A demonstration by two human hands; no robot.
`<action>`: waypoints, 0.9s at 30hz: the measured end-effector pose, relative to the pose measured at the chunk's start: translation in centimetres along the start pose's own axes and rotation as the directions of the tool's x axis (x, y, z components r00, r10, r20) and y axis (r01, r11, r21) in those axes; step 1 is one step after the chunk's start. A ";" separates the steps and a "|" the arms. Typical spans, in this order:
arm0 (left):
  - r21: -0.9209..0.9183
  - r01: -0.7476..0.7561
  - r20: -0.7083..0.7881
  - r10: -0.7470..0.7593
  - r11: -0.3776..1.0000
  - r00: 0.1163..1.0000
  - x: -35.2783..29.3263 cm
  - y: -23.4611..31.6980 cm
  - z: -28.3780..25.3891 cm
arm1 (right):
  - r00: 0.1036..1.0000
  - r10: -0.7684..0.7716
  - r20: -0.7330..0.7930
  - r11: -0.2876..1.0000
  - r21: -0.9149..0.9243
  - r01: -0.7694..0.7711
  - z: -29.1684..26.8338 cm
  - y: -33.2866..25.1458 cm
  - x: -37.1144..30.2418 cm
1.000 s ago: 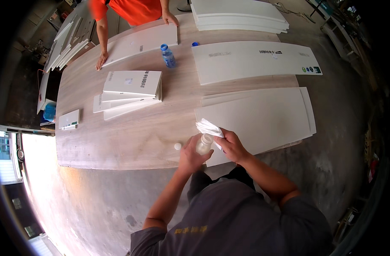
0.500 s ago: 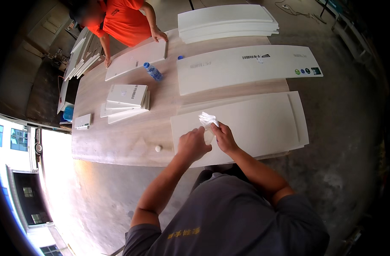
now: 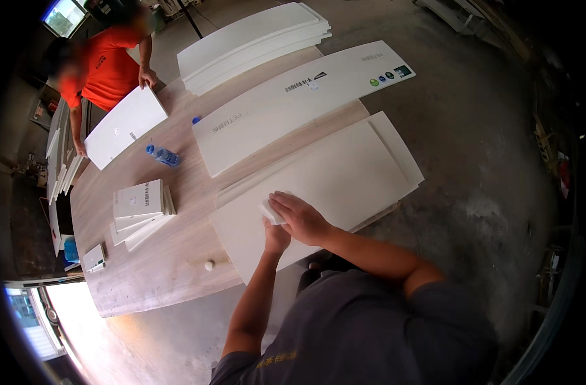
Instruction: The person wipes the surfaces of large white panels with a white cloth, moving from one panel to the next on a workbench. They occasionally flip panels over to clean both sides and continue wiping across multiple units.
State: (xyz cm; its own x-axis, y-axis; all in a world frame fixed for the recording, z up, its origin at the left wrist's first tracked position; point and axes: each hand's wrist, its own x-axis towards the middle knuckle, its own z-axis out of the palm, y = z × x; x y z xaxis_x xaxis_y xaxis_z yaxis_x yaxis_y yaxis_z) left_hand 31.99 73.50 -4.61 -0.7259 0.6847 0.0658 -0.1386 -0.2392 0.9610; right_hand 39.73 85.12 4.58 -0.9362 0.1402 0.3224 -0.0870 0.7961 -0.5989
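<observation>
My right hand presses over a folded white cloth, its fingers close together on top. Just below the cloth, my left hand is closed, its upper end against the cloth. What the left fingers hold is hidden by the cloth and the right hand. Both hands are above the near edge of a large white panel, which lies on a stack of similar boards. A small round white cap sits on the wooden table left of my hands.
Beyond lies a long printed white panel, with stacked white panels farther back. To the left are small stacked boards, a smaller pair and a blue-capped water bottle. A person in orange holds another panel.
My right hand has turned palm down over the cloth, and my left hand now comes up beneath it. The other person's panel is lifted and tilted. The whole view has turned.
</observation>
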 end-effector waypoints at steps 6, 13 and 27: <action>0.707 0.035 -0.006 -0.044 0.706 0.999 0.3 -1.0 2.4 | 0.679 0.720 0.146 0.174 0.908 -0.380 1.9 8.3 -4.1; 0.676 0.329 -0.318 -0.142 0.659 0.937 -0.8 -1.7 3.0 | 0.824 0.468 -0.320 0.798 -0.246 -0.549 -5.7 25.6 -8.9; 0.680 0.383 -0.355 -0.177 0.625 0.918 -0.4 -2.5 3.1 | 0.734 0.679 0.033 0.692 -0.364 -0.624 -5.1 27.1 -9.2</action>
State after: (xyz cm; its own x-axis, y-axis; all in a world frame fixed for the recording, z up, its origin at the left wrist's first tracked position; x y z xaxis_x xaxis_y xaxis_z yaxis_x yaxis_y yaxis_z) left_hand 34.71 75.93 -6.22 -0.8808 0.4268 -0.2052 0.0933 0.5813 0.8083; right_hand 47.71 108.40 -10.87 -0.7571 0.6239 -0.1939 0.6476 0.6775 -0.3487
